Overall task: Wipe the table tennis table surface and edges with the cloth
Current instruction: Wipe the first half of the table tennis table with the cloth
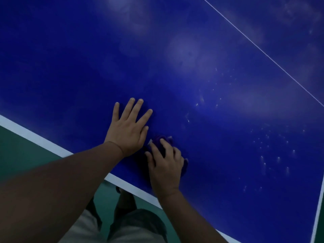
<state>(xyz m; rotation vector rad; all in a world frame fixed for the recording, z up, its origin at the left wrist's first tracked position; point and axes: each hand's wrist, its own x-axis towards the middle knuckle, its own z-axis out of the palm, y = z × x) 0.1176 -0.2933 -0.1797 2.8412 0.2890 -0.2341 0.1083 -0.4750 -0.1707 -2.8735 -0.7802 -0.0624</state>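
The table tennis table (175, 58) fills nearly the whole view, one flat, smooth, deep blue tabletop with a slight sheen and pale, cloudy smears across its far half. A broad white band (35, 137) runs along the near edge, another white band (318, 207) lines the right edge, and one thin white line (263, 51) crosses the top toward the far right. Scattered pale specks (273, 155) dot the surface near the right edge. Below the near edge lies a green floor (21, 155), with the person's light-coloured shorts (122, 230) showing above it.

Two bare forearms reach over the near edge onto the tabletop. The left hand (128, 127) lies flat on the blue surface, fingers straight and spread, holding nothing. Just beside it, close to the near edge, the right hand (164, 165) presses down with its fingers curled over one cloth (160, 140). The cloth is small, soft, bunched and dark purple-blue, hard to tell from the tabletop; most of it is hidden under the hand, with a bit showing past the fingertips.
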